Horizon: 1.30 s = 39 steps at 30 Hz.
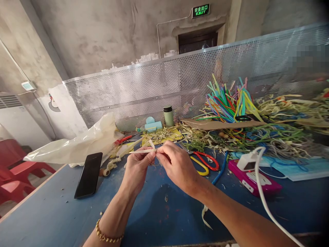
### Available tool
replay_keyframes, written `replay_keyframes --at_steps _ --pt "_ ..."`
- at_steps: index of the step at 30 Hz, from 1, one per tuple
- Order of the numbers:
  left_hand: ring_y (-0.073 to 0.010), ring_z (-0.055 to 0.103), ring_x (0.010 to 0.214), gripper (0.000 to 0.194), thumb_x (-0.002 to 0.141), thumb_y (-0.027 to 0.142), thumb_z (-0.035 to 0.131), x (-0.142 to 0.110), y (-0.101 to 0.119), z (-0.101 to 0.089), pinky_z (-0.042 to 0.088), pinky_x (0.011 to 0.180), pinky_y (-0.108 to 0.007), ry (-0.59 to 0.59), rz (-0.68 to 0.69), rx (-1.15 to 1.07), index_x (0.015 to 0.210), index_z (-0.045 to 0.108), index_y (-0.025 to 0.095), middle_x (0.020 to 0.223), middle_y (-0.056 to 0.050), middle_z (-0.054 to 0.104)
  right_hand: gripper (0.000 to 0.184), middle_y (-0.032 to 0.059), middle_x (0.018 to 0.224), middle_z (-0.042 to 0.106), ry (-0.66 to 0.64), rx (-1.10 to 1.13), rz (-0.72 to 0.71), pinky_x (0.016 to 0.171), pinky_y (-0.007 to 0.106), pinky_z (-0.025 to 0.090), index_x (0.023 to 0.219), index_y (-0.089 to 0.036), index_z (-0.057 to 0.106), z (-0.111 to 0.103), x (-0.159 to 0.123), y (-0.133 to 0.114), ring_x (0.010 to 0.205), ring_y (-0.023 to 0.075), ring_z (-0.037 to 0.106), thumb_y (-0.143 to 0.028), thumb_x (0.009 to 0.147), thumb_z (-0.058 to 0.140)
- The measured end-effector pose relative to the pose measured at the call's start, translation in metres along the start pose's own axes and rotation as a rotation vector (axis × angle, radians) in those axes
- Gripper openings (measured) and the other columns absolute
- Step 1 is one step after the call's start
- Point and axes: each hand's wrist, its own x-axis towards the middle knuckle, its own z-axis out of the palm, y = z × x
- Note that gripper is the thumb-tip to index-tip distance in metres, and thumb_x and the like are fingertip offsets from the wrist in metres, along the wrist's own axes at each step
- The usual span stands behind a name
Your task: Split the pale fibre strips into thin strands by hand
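Over the middle of the blue table, my left hand (138, 168) pinches a pale, flat strip (141, 151) that looks like dried plant fibre. My right hand (174, 164) meets it there, thumb and fingertips closed on the same strip where it bends or crosses. A short end of the strip stands up above the fingertips. The exact shape of the fold is partly hidden by my fingers. Just beyond my right hand lie scissors with red and yellow handles (208, 161). Left of my left hand rests a black phone (88, 175).
A magenta power socket block (254, 178) with a white charger and cable lies on the right. Colourful pipe cleaners (231, 103) and heaped fibre strips stand behind. A green bottle (168, 116), plastic sheet (84, 140) and perforated metal screen (133, 92) line the back.
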Motion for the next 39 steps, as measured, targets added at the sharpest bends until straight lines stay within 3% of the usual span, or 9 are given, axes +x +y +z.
replay_keyframes --at_steps 6,14,18,22,27,29,32,35,39 --pt "-0.0108 0.043 0.067 0.022 0.081 0.03 0.073 0.0 0.0 0.003 0.035 0.064 -0.026 -0.009 -0.012 -0.031 0.07 0.071 0.012 0.067 -0.001 0.052 0.021 0.0062 0.083 0.058 0.002 -0.122 -0.067 0.064 0.029 0.04 0.083 -0.016 0.059 0.0 -0.001 -0.002 0.073 0.0172 0.055 -0.018 0.098 0.044" --pt "-0.0091 0.046 0.064 0.018 0.077 0.028 0.077 0.001 0.0 0.004 0.037 0.062 -0.025 0.053 -0.023 -0.093 0.074 0.073 0.011 0.075 -0.002 0.056 0.032 0.007 0.079 0.056 0.009 -0.23 -0.147 0.059 0.03 0.037 0.082 -0.014 0.062 0.004 -0.003 -0.003 0.066 0.0161 0.053 -0.02 0.101 0.037" --pt "-0.0086 0.048 0.064 0.016 0.076 0.027 0.078 0.001 0.002 0.002 0.038 0.062 -0.024 0.04 -0.027 -0.107 0.076 0.073 0.012 0.075 -0.001 0.057 0.026 0.0051 0.079 0.057 -0.001 -0.072 -0.109 0.063 0.028 0.039 0.082 -0.015 0.063 -0.005 0.001 -0.005 0.07 0.0146 0.054 -0.022 0.099 0.045" --pt "-0.0097 0.051 0.063 0.015 0.076 0.027 0.077 -0.001 0.004 0.002 0.039 0.062 -0.024 -0.026 -0.065 -0.049 0.075 0.072 0.012 0.068 -0.001 0.059 0.031 0.0017 0.07 0.054 0.076 0.135 0.086 0.061 0.027 0.038 0.071 -0.015 0.062 -0.018 0.008 -0.002 0.063 0.0121 0.048 -0.031 0.096 0.052" --pt "-0.0118 0.052 0.065 0.017 0.079 0.028 0.075 -0.004 0.007 0.005 0.04 0.062 -0.025 -0.11 -0.08 0.022 0.072 0.073 0.013 0.067 -0.003 0.061 0.022 0.0002 0.066 0.059 -0.148 0.583 0.337 0.055 0.025 0.04 0.075 -0.015 0.064 -0.023 0.014 0.004 0.057 0.0101 0.05 -0.033 0.087 0.061" --pt "-0.0124 0.052 0.066 0.018 0.079 0.03 0.075 -0.004 0.007 0.005 0.04 0.062 -0.025 -0.115 -0.089 0.02 0.072 0.073 0.014 0.067 -0.003 0.061 0.021 -0.0018 0.062 0.056 -0.151 0.662 0.397 0.05 0.024 0.037 0.074 -0.015 0.062 -0.021 0.013 0.004 0.051 0.0084 0.045 -0.032 0.086 0.061" --pt "-0.0126 0.052 0.068 0.017 0.077 0.031 0.077 -0.003 0.006 0.005 0.04 0.062 -0.026 -0.096 -0.109 0.001 0.077 0.075 0.014 0.073 -0.004 0.062 0.019 -0.004 0.059 0.052 -0.099 0.651 0.407 0.047 0.023 0.034 0.073 -0.016 0.06 -0.016 0.011 0.003 0.048 0.0075 0.042 -0.031 0.085 0.062" --pt "-0.0118 0.052 0.069 0.017 0.074 0.03 0.079 -0.002 0.004 0.004 0.038 0.061 -0.025 -0.042 -0.103 0.017 0.075 0.075 0.014 0.078 -0.004 0.064 0.016 -0.0036 0.063 0.054 -0.057 0.649 0.357 0.051 0.023 0.037 0.073 -0.017 0.059 -0.011 0.01 0.002 0.052 0.0078 0.044 -0.028 0.083 0.063" --pt "-0.0113 0.05 0.068 0.017 0.073 0.029 0.08 -0.002 0.001 0.002 0.038 0.062 -0.025 -0.057 -0.088 0.046 0.075 0.074 0.014 0.078 -0.004 0.065 0.014 -0.002 0.068 0.058 -0.049 0.669 0.343 0.058 0.023 0.041 0.072 -0.017 0.06 -0.007 0.009 0.004 0.061 0.0096 0.05 -0.026 0.083 0.064"
